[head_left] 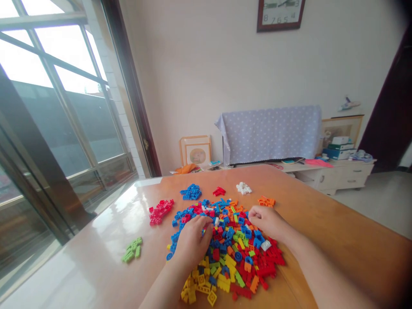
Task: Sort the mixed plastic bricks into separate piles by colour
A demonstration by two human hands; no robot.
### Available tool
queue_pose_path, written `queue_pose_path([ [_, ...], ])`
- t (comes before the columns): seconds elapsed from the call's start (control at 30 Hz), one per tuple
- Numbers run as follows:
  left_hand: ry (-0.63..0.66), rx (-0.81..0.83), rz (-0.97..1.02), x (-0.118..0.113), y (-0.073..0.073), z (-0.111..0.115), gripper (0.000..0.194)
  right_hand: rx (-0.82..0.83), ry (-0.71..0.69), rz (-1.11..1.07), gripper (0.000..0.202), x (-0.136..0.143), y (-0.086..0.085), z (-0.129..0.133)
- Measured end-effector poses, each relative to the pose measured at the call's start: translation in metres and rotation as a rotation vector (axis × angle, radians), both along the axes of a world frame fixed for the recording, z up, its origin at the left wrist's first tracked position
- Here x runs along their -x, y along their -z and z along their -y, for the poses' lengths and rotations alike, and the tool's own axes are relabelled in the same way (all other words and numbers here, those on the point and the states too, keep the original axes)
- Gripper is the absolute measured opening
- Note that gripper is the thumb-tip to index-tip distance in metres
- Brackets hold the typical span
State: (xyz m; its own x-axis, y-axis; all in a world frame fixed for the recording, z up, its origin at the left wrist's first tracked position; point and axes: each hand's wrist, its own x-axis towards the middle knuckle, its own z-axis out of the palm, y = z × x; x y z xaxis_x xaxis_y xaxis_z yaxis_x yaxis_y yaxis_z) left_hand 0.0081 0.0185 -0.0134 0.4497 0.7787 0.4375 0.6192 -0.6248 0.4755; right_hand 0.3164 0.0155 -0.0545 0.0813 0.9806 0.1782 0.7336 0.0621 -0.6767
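Note:
A large mixed pile of toy bricks [225, 262] in blue, red, yellow, green and orange lies on the wooden table. Over the pile's left part is my left hand [195, 238], its fingers curled down toward the bricks; whether a brick is between the fingertips is hidden. My right hand [265, 219] rests at the pile's upper right edge with fingers curled closed, and what they hold, if anything, cannot be made out. Around the pile lie small groups: blue bricks [191, 192], pink bricks [161, 212], green bricks [132, 250], red bricks [219, 191], white bricks [243, 188] and orange bricks [266, 201].
The table [322, 223] reaches back toward a low white cabinet [341, 177] with boxes on it. A dotted cloth [270, 133] covers a wide object there. Framed pictures [197, 152] lean at the wall, and a glass door stands at the left.

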Motion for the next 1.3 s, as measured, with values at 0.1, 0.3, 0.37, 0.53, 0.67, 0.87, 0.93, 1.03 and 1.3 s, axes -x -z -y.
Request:
queue_pose_path([
  [0.1,0.016,-0.013,-0.032,-0.002,-0.003,0.001,0.026,-0.051,-0.066,0.049,0.013,0.020,-0.004,0.002],
  [0.3,0.088,-0.015,-0.085,-0.006,0.001,0.004,0.028,-0.061,-0.028,0.243,0.020,0.043,-0.017,0.005],
  [0.37,0.100,-0.009,-0.101,-0.007,0.002,0.005,0.029,-0.035,-0.038,0.323,0.022,0.051,-0.017,0.005],
  [0.53,0.105,-0.010,-0.129,-0.006,0.004,0.005,0.025,-0.024,-0.006,0.385,0.019,0.065,-0.013,0.000],
  [0.67,0.071,-0.037,-0.112,-0.004,0.004,0.003,0.023,-0.037,0.000,0.273,0.019,0.063,-0.014,-0.001],
  [0.87,0.047,-0.068,-0.080,-0.005,0.007,0.005,0.026,-0.100,-0.169,-0.045,0.033,0.063,-0.021,0.007],
  [0.93,0.050,-0.063,-0.054,-0.007,0.008,0.006,0.032,-0.096,-0.215,-0.100,0.035,0.067,-0.024,0.011],
  [1.03,0.087,-0.047,-0.004,-0.009,0.007,0.008,0.042,-0.060,-0.279,-0.170,0.034,0.075,-0.030,0.018],
  [1.3,0.106,0.064,0.064,-0.010,-0.001,0.009,0.017,0.004,-0.287,-0.265,0.024,0.091,-0.034,0.024],
])
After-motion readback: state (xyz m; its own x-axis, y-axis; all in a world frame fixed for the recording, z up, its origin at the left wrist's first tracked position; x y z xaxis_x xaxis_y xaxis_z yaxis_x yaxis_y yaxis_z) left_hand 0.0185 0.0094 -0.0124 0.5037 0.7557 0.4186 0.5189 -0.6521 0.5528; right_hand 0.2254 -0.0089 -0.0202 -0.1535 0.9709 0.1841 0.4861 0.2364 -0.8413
